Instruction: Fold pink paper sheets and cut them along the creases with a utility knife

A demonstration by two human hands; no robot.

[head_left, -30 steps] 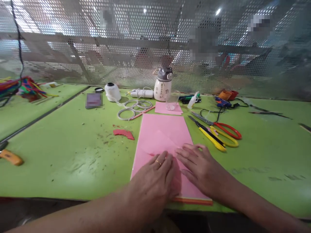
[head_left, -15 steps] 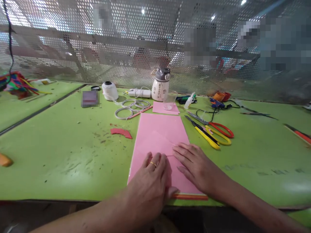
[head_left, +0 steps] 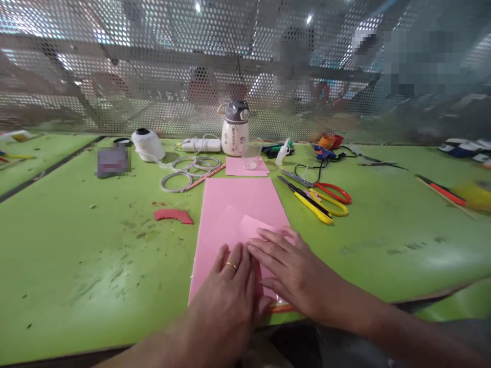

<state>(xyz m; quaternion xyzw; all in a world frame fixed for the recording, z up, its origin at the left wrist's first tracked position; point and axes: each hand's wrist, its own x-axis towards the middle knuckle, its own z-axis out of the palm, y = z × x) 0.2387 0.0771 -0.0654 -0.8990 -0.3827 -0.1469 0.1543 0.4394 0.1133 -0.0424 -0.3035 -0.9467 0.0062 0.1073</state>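
A large pink sheet (head_left: 238, 197) lies lengthwise in front of me, its near end partly under my hands. On it is a smaller piece of pink paper (head_left: 258, 225), with a folded flap showing above my right fingers. My left hand (head_left: 228, 294), with a ring, presses bent fingers down on this smaller paper, its thumb tucked to the right. Alongside, my right hand (head_left: 289, 268) lays stretched fingers across the flap, their tips close to the left fingertips. The paper's lower part is hidden under both hands. An orange edge (head_left: 280, 308) shows below the stack.
A yellow cutter (head_left: 312, 205) and scissors (head_left: 332, 197) lie at right. Beyond the sheet stand a bottle (head_left: 235, 130), a clear cup (head_left: 251, 156) and a small glue bottle (head_left: 283, 152). Left are a thread cone (head_left: 148, 145), grey rings (head_left: 176, 181) and a red scrap (head_left: 173, 215).
The view has shifted, moving the table things leftward in the picture. My right hand has come closer to my left, and a folded flap now shows above its fingers.
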